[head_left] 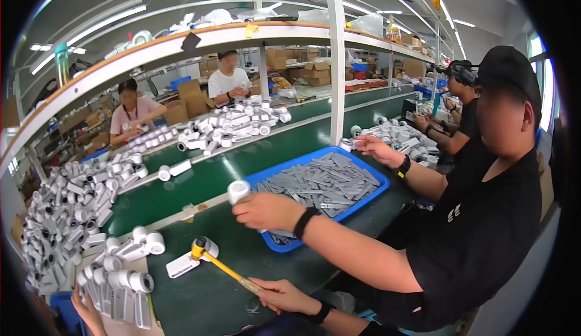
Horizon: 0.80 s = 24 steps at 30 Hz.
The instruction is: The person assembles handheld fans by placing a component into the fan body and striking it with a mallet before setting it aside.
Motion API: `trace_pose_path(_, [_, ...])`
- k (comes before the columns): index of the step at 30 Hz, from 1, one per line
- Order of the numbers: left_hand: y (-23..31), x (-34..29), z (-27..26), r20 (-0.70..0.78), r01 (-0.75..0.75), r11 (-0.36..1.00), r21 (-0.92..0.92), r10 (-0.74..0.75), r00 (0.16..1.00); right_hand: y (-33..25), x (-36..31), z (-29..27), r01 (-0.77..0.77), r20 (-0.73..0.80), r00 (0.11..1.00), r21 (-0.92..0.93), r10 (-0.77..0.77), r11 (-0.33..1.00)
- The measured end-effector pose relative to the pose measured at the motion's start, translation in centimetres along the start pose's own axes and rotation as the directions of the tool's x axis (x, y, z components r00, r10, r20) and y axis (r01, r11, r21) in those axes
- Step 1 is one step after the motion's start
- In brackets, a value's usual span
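My right hand (279, 295) is closed round the handle of a mallet (225, 267) with a yellow shaft and a black-and-yellow head. The mallet's head is over a white handheld device (183, 266) with a round head and flat handle, lying on the green table; I cannot tell whether they touch. At the lower left edge, my left hand (89, 315) shows only in part, fingers stretched out and apart. Beside it, several similar white devices (118, 281) lie heaped on a cardboard-coloured surface.
A co-worker's arm reaches across from the right, holding a white device (239, 191) above the table. Behind that arm is a blue tray (281, 247) full of grey strips. More white devices (66, 215) are piled at the left. A white post (336, 94) rises beyond the tray.
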State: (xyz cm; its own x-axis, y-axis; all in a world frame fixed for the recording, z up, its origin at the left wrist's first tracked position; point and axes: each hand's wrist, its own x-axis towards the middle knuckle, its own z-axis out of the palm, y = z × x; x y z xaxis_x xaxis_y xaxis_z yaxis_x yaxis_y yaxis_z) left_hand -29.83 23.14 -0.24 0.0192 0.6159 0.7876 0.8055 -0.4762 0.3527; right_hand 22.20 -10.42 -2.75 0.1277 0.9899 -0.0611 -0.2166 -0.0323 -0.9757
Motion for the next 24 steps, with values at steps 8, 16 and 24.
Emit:
trace_pose_path(8, [22.8, 1.1, -4.4, 0.302, 0.257, 0.706, -0.659, -0.065, 0.951, 0.0, -0.1, -0.4, -0.02, 0.062, 0.998, -0.014, 0.021, 1.0])
trace_pose_path(16, [41.4, 3.7, -9.7, 0.227, 0.235, 0.056, -0.97, 0.543, 0.808, -0.3, -0.3, 0.1, -0.035, 0.011, 0.999, 0.001, 0.035, 0.999])
trace_pose_path(24, [42.1, 5.1, -13.5, 0.144, 0.433, 0.028, -0.901, 0.961, 0.237, -0.6, -0.8, 0.1, -0.015, -0.045, 0.999, -0.006, 0.014, 1.0])
